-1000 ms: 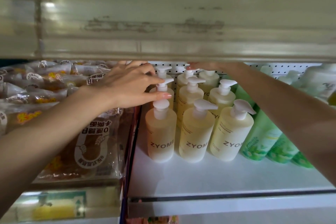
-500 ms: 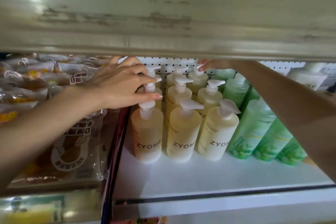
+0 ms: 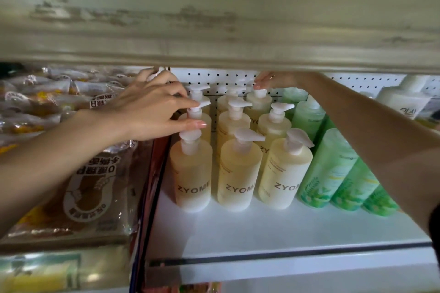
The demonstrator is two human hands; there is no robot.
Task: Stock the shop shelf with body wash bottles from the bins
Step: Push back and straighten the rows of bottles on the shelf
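Head view, counts: nine pump bottles (image 3: 239,173) on the white shelf (image 3: 262,233), three columns by three rows. The block sits against the shelf's left edge and runs to the pegboard back (image 3: 214,76). The front row is well back from the front edge.

Green bottles (image 3: 331,169) stand just right of them: three across the front, at least two behind, full count not readable. One white bottle (image 3: 404,102) is at the back right corner. Bagged bread packs (image 3: 78,185) are on the neighbouring shelf to the left, too overlapped to count.

Look: frosted pale yellow bodies, all upright, white pump heads with spouts pointing right. "ZYOME" in dark letters shows on the front three.

Your left hand (image 3: 154,112): thumb and index finger (image 3: 190,103) are close together, pinching the pump neck of the left column's middle bottle (image 3: 195,113). The other fingers are curled above it.

Your right hand (image 3: 276,79): fingertips (image 3: 258,85) are on the pump head of the right column's back bottle (image 3: 258,102). The hand is partly under the upper shelf edge (image 3: 214,31), so I can't tell if it's pinching or only touching.
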